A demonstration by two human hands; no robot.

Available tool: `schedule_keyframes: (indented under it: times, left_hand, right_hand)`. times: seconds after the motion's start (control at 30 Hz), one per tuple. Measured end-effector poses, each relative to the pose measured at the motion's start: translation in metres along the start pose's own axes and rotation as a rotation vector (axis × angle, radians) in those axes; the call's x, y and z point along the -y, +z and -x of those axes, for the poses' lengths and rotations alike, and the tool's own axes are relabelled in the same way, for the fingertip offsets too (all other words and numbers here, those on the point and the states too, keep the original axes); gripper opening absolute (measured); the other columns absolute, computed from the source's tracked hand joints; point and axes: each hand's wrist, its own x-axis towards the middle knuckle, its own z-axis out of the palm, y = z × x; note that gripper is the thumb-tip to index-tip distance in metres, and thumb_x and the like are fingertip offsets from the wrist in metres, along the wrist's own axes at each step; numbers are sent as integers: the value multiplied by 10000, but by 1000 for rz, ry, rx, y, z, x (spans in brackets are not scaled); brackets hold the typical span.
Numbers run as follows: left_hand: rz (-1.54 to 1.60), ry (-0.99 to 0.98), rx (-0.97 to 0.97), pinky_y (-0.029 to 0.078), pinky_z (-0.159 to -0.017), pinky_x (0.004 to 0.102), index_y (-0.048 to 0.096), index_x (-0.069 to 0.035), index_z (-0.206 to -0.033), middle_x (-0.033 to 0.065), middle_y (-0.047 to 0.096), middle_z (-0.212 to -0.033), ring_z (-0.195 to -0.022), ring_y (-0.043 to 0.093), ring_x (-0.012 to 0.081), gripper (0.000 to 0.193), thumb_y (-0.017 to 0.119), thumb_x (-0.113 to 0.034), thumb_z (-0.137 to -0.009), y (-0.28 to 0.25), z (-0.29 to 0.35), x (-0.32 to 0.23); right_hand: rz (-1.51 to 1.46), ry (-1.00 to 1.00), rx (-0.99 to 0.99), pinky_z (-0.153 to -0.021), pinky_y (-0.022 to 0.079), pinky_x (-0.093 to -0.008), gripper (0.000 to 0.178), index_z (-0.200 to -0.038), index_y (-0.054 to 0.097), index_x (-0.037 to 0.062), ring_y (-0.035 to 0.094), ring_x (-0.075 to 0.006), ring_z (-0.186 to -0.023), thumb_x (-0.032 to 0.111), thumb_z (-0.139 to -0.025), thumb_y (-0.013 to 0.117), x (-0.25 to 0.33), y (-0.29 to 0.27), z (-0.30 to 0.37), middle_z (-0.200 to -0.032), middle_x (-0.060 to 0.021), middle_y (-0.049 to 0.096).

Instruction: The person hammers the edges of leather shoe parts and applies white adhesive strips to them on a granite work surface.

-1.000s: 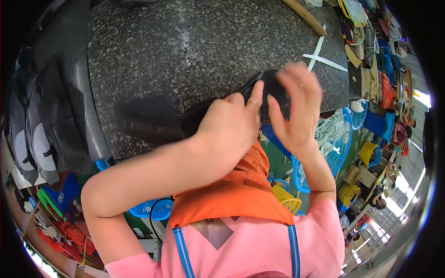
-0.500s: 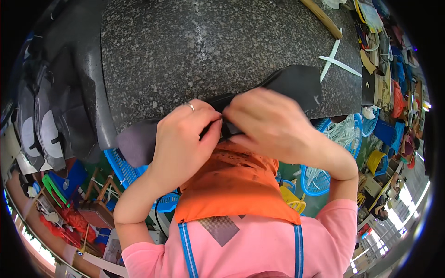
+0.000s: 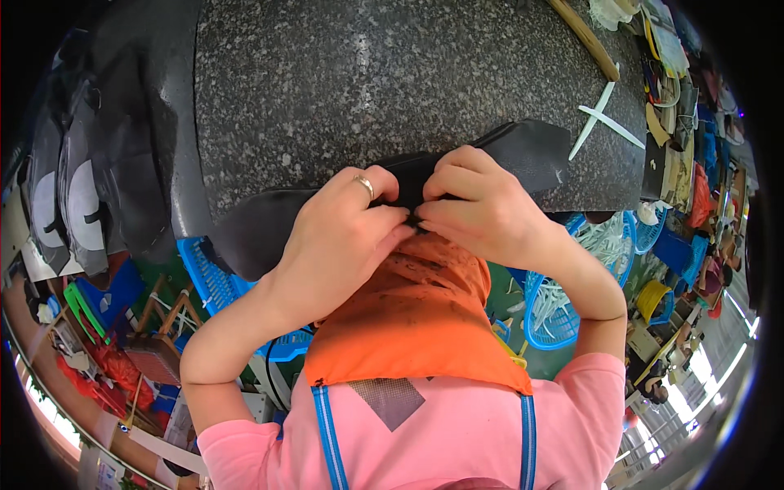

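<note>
A long black piece of sheet material, which looks like leather, lies along the near edge of a speckled stone slab, its left end hanging over that edge. Close together at its middle, both my hands pinch its near edge. My left hand, with a ring on one finger, has thumb and fingertips closed on it. Just to the right, my right hand grips the same edge, thumb against the bent fingers. The fingers partly hide the gripped part. Directly below the fingertips hangs my orange apron.
Two pale crossed strips and a wooden stick lie at the slab's right. Dark pieces with light grey patches rest at the far left. Below the slab stand a blue basket of pale strips and another blue basket.
My right hand was blurred by motion and touching the left; now it is steadier and slightly apart. The piece's left end now looks flatter and wider. The whole view has shifted slightly.
</note>
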Motion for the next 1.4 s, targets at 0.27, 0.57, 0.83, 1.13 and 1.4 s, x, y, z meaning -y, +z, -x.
schedule_keyframes:
  times: [0.27, 0.57, 0.83, 1.13, 1.4]
  left_hand:
    - [-148, 120, -42, 523, -778, 372, 708, -28, -923, 94, 601, -1038, -941, 595, 274, 169, 705, -63, -757, 7, 6, 3]
    - [-622, 297, -45, 493, -933, 421, 725, -43, -1038, 102, 655, -1066, -1042, 625, 272, 310, 641, -101, -745, -15, 14, -17]
    - [612, -157, -713, 316, -1156, 402, 227, 49, -1531, 150, 370, -1525, -1369, 424, 262, 999, 802, -40, -719, -32, 33, -32]
    - [-1016, -434, -868, 444, -992, 418, 427, -7, -1451, 248, 550, -1333, -1144, 570, 365, 700, 742, -180, -850, -163, 34, 104]
    - [-817, 395, -914, 334, -1098, 537, 542, -76, -1367, 262, 461, -1412, -1299, 434, 460, 449, 475, -128, -927, -104, -249, 92]
  right_hand:
    - [205, -176, -53, -777, 512, -390, 266, -856, 679, 28, 595, -284, -881, 135, -632, 776, -1, 4, 7, -938, -66, 601]
    - [246, 8, -70, -709, 488, -379, 320, -870, 639, 59, 568, -281, -799, 122, -614, 820, 13, 0, 2, -841, -67, 564]
    - [-631, 97, -372, -675, 495, -358, 188, -949, 669, 3, 629, -258, -768, 100, -830, 779, 40, -7, -25, -874, -100, 623]
    - [970, 641, -524, -997, 423, -432, 253, -1105, 695, 94, 583, -304, -1138, 83, -854, 675, -57, -77, 82, -1178, -76, 650]
    - [416, 618, -830, -856, 491, -322, 97, -1004, 663, 13, 638, -192, -942, 55, -917, 650, -82, -79, 103, -979, -85, 681]
